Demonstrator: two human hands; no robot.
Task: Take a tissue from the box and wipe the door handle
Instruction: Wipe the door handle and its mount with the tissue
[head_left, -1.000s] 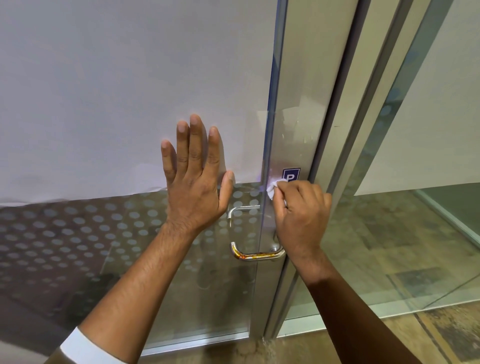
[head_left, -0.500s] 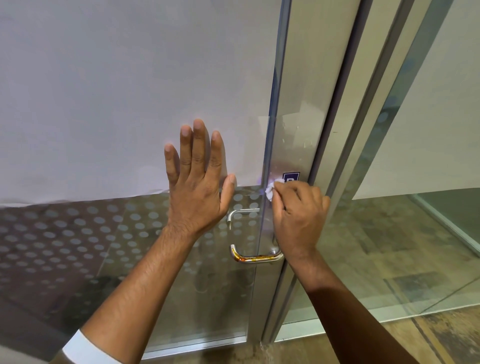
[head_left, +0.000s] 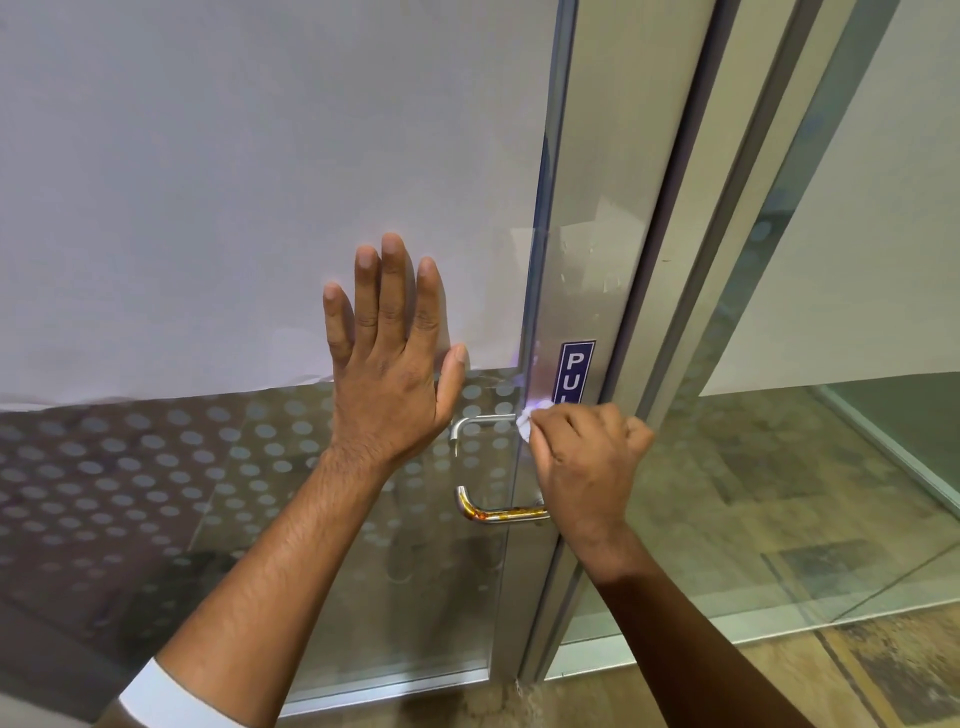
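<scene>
Seen from the head camera, a person stands at a glass door (head_left: 260, 182) whose upper pane is covered by white frosted film, with a band of grey dots across the lower left of the frame. The left hand (head_left: 387, 364) lies flat against the glass at centre frame, fingers spread and pointing up, holding nothing, the thumb stretched toward the door's edge. Just right of centre, the right hand (head_left: 584, 462) is curled into a fist around a crumpled white tissue (head_left: 525, 422), of which only a small wad shows at the knuckles. The tissue presses against the upper end of the metal door handle (head_left: 498, 512), where the top bar meets the glass edge; the handle's lower bar, streaked orange, runs beneath the wrist. Most of the handle's vertical grip is hidden behind the right hand. A blue sign (head_left: 574, 371) on the aluminium frame (head_left: 613, 208), directly above the right hand, shows the letters "PU" before the knuckles cut it off. A white cuff (head_left: 156, 699) edges the left sleeve at the lower left corner. To the right of the frame, a glass side panel (head_left: 831, 441) reveals patterned flooring beyond. The tissue box is not in view.
</scene>
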